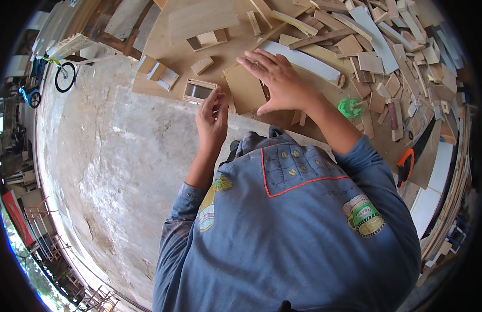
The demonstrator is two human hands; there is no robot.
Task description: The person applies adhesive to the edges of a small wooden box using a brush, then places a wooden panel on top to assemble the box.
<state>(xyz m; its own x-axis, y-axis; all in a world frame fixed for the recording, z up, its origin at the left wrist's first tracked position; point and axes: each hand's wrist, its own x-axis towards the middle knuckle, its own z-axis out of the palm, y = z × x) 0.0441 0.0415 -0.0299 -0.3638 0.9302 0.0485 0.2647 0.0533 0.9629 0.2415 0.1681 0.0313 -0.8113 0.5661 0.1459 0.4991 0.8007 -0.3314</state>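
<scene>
My right hand (282, 83) is spread wide over the right side of a flat wooden panel (243, 92) near the table's front edge. Its fingers reach past the panel's far side and its thumb is by the near corner. Whether they touch it, I cannot tell. My left hand (212, 122) has loosely bent fingers with a gap to the thumb, next to the right end of a small rectangular wooden frame (194, 91). No object shows in that hand. A small wood block (203, 65) lies beyond the frame.
Another small wooden box (157, 73) stands left, and an open-fronted one (207, 40) farther back. Wood offcuts (371, 62) are heaped on the right, near green plastic (351, 107) and an orange-handled saw (406, 166). Concrete floor (105, 156) lies left; bicycles (65, 76) stand beyond.
</scene>
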